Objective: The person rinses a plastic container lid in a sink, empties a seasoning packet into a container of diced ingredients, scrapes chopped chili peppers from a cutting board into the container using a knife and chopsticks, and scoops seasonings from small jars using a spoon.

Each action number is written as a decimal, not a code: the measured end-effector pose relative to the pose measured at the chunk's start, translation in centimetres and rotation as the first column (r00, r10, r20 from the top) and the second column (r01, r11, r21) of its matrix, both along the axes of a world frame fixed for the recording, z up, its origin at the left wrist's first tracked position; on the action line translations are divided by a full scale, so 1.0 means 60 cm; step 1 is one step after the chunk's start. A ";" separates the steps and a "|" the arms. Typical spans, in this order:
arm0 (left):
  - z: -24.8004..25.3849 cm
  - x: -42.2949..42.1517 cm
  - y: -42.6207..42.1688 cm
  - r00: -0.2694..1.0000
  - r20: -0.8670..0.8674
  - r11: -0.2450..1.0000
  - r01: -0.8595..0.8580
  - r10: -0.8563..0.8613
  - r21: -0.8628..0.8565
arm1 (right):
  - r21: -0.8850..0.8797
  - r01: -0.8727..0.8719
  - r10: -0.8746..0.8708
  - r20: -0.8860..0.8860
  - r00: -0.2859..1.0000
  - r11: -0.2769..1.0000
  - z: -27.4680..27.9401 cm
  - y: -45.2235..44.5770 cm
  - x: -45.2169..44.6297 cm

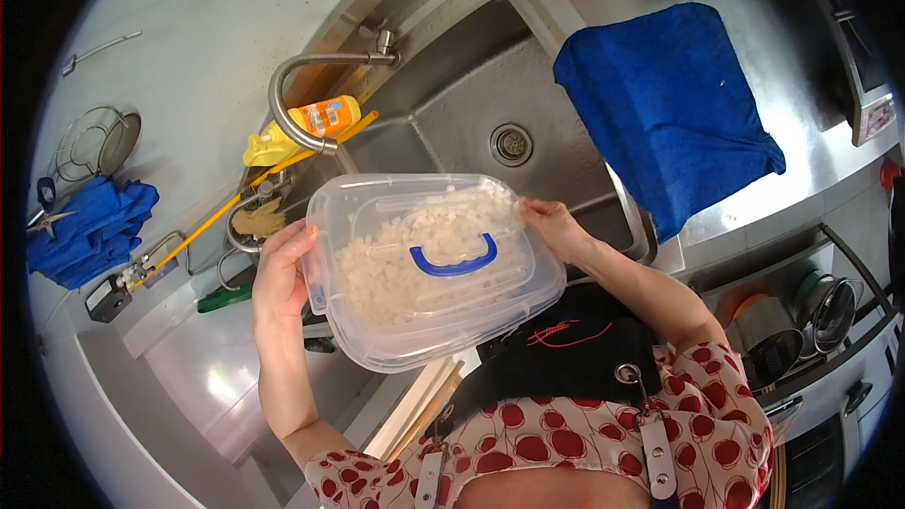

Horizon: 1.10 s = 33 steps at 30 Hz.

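Note:
A clear plastic storage box (396, 344) with a lid and a blue carrying handle (455, 266) is held up in front of my apron, over the near side of the sink. Through the lid, many small whitish pieces (377, 273) show inside; their kind is hard to make out. My left hand (283, 269) grips the box's left end, with the thumb on the rim. At the opposite end, my right hand (554, 226) is closed on the upper right corner. The undersides of both hands are partly hidden.
Behind the box lies a steel sink (556, 165) with a curved faucet (283, 85). A yellow bottle (325, 118) stands beside it. A blue cloth (669, 104) covers part of the right counter. Blue cloths (99, 226) and scissors hang at left; pots (768, 330) sit on a right-hand shelf.

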State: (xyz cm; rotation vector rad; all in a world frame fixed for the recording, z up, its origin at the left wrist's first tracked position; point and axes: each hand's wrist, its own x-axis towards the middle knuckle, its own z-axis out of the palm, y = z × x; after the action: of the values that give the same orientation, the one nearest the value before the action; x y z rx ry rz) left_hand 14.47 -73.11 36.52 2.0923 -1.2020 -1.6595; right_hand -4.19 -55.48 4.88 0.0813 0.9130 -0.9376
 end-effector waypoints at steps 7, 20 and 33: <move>-0.008 0.012 0.003 0.999 -0.044 0.999 -0.005 0.003 -0.040 | -0.047 -0.118 0.098 -0.311 0.945 0.992 0.012 -0.005 -0.001; -0.021 0.062 0.024 0.971 -0.239 0.997 0.008 -0.025 -0.072 | -0.117 -0.013 -0.039 -0.429 0.902 0.993 -0.029 0.002 0.021; 0.013 0.056 0.046 0.960 -0.242 0.988 0.125 -0.144 -0.092 | -0.117 0.091 -0.116 -0.230 0.966 0.989 0.015 0.042 0.054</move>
State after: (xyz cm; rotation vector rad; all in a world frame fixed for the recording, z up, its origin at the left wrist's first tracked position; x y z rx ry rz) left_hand 17.81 -70.38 37.27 1.7301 -1.3253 -1.8373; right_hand -0.95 -52.95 5.80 -0.0752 1.0856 -1.1080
